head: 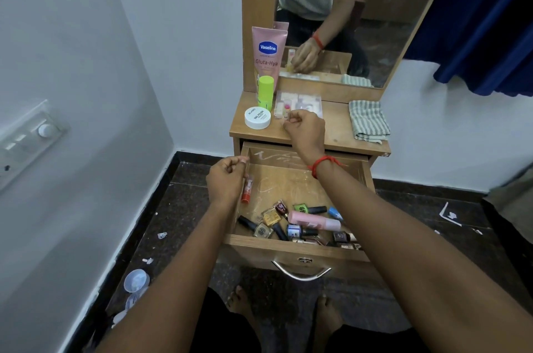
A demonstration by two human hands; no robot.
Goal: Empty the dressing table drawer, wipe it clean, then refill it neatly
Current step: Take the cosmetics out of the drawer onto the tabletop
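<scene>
The wooden drawer point(291, 249) of the dressing table stands pulled out, its floor scratched and dusty. Several nail polish bottles point(271, 217) and a pink tube point(314, 221) lie jumbled at its front. My left hand point(226, 182) hovers over the drawer's left wall, shut on a small orange-and-clear lip balm stick point(247, 189). My right hand point(305, 129) is over the tabletop point(334, 133), fingers pinched around a small pale item beside a clear packet point(300, 103); what it holds is too small to tell.
On the tabletop stand a pink Vaseline tube point(268, 55), a green stick point(266, 91), a white round jar point(257, 118) and a folded striped cloth point(367, 123). A mirror point(375, 21) rises behind. Wall at left, blue curtain point(484, 35) at right, litter on the dark floor.
</scene>
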